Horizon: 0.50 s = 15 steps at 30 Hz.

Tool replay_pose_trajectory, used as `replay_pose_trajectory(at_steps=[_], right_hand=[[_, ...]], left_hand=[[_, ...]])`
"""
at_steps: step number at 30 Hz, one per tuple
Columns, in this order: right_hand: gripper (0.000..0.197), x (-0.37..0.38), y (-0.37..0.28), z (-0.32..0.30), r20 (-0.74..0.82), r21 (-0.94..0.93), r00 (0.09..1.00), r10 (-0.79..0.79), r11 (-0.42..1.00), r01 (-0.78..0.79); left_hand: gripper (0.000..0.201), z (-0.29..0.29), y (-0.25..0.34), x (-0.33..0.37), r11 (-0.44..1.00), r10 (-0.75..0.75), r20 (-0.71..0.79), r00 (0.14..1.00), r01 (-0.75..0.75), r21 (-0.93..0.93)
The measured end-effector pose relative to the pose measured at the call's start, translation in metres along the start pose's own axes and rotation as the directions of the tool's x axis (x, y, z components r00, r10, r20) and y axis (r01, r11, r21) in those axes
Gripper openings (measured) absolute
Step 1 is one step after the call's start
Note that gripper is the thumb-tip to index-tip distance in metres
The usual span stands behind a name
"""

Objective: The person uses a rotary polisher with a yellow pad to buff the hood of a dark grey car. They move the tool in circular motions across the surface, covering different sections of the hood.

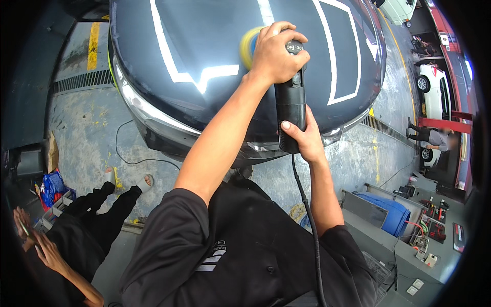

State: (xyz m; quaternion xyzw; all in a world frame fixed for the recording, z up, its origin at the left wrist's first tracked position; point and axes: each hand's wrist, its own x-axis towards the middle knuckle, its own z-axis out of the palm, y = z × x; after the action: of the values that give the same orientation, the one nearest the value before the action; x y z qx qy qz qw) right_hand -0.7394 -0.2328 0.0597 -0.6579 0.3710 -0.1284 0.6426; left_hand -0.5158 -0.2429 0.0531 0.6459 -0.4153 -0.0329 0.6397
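Note:
A black polisher point(290, 105) with a yellow foam pad point(249, 47) rests on the glossy dark hood point(204, 41) of a car. My left hand point(276, 53) is closed over the polisher's head, fingers curled across its top, just above the pad. Lower down, my right hand point(306, 138) wraps around the rear of the black body, with its thumb along the near side. From the tool's end a black power cord point(307, 207) runs down past my right arm. The pad's underside is hidden.
At left stands another person in dark clothes point(97, 217), near a blue bag point(51, 188). A thin cable point(118, 146) lies on the floor beside the bumper. A grey workbench point(404, 245) with tools is at right; beyond are a white car point(434, 89) and a person point(434, 138).

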Motion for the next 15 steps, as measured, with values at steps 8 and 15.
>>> replay_pose_trajectory(at_steps=[8, 15], right_hand=[[0.089, -0.033, 0.012, -0.013, -0.038, -0.102, 0.997, 0.073, 0.992, -0.076], [0.079, -0.059, 0.028, -0.019, -0.086, -0.161, 0.993, 0.079, 0.983, -0.092]], left_hand=[[0.032, 0.012, 0.015, -0.035, 0.997, 0.072, -0.001, 0.997, -0.072, -0.009], [0.03, 0.02, 0.029, -0.064, 0.995, 0.099, 0.021, 0.995, -0.099, -0.027]])
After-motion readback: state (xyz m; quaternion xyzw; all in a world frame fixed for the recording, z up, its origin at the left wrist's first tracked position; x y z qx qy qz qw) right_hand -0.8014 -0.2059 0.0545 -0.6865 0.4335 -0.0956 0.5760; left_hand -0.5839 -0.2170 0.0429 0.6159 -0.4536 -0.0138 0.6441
